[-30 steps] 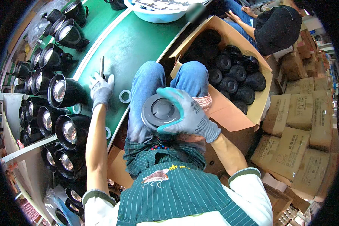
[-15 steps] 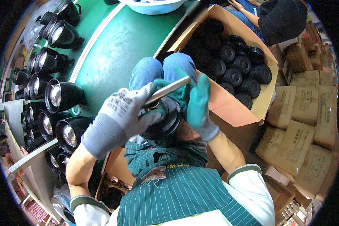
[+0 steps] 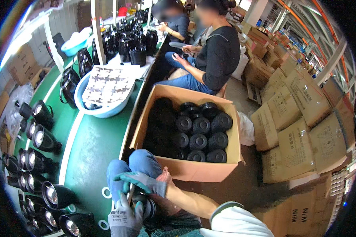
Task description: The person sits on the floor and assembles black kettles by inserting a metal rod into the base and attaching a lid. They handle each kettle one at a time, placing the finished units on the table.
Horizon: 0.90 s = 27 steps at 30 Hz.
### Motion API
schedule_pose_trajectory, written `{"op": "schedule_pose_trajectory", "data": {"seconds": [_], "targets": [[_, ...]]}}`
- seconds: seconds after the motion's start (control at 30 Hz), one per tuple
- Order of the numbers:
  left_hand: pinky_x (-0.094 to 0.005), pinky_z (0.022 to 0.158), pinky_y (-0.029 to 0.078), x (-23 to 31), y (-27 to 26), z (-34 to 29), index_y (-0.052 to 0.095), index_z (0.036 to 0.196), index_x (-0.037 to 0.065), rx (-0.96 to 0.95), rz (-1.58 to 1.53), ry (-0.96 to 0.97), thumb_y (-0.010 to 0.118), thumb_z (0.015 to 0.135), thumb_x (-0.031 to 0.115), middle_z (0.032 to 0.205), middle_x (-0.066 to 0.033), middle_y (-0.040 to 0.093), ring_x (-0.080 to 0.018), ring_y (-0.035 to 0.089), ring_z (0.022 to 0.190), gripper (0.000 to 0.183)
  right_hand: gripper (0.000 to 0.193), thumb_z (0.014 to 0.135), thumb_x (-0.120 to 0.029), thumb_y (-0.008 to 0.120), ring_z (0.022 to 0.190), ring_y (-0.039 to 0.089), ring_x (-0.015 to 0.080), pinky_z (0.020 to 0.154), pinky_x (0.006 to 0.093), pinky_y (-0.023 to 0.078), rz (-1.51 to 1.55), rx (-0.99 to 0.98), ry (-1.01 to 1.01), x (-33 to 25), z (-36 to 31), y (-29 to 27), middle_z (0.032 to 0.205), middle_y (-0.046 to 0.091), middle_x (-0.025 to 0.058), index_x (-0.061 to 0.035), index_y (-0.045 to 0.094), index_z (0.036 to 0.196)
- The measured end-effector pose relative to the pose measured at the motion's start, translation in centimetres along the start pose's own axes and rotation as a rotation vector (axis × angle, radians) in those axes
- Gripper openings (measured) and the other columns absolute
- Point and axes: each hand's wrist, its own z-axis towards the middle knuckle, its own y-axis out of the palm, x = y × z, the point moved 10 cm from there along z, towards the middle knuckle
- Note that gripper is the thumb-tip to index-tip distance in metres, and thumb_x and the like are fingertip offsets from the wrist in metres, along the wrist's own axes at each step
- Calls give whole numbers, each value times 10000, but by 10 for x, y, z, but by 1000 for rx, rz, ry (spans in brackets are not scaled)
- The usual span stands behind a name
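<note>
Low in the view, above my lap, both gloved hands are at a silver metal bar (image 3: 131, 193). My left hand (image 3: 125, 219), in a grey glove, is closed around its lower part. My right hand (image 3: 143, 184), in a grey and green glove, reaches across from the right, with its fingers curled over the bar's upper end. Beside the left hand, a round black part (image 3: 149, 208) rests in my lap, partly covered by the hands and bar. What the bar's lower end touches is hidden.
Ahead, an open carton (image 3: 194, 168) holds several ribbed black round parts (image 3: 201, 125). Left is a green worktable (image 3: 91, 148) with black vessels (image 3: 55, 195), white rings (image 3: 106, 192) and a blue basin (image 3: 103, 113) of sheets. Co-workers (image 3: 221, 51) sit beyond; stacked cartons (image 3: 292, 152) line the right.
The view has tilted up and right, so my hands appear lower left. My right hand, formerly open beside the bar, now lies over its upper end. The bar stands steeper in view.
</note>
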Motion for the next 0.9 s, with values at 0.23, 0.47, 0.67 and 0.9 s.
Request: {"op": "schedule_pose_trajectory", "data": {"seconds": [0.23, 0.47, 0.67, 0.9], "targets": [[-514, 962, 532, 30, 27, -5, 154, 1572, -90, 256, 349, 155, 694, 883, 532, 1458, -364, 403, -474, 590, 1217, 1074, 388, 1098, -319, 479, 842, 659, 97, 752, 251, 534, -269, 50, -128, 28, 32, -13, 909, 706, 41, -81, 651, 1352], [-513, 869, 545, 7, 17, 2, 180, 1588, -18, 9, -92, 33, 725, 888, 380, 1256, -321, 605, -474, 638, 1117, 972, 391, 1094, -293, 490, 822, 683, 111, 819, 264, 544, 117, 116, 34, 24, 7, -10, 867, 722, 44, -67, 613, 1389], [-518, 853, 560, -48, 16, 13, 283, 1553, -14, 15, -124, 193, 683, 895, 525, 1165, -290, 675, -457, 690, 1015, 940, 365, 1081, -241, 477, 1050, 675, 217, 954, 367, 539, 168, 33, -17, 0, -43, -1, 1198, 658, 127, 15, 603, 1309], [-430, 659, 554, -35, 16, 64, 636, 1188, 69, -69, -233, 683, 515, 938, 302, 753, -167, 669, -381, 681, 690, 362, 543, 1086, -383, 403, 1048, 669, 326, 1049, 460, 486, -42, 290, -135, -27, -125, 31, 1032, 706, 225, 101, 578, 1262]]}}
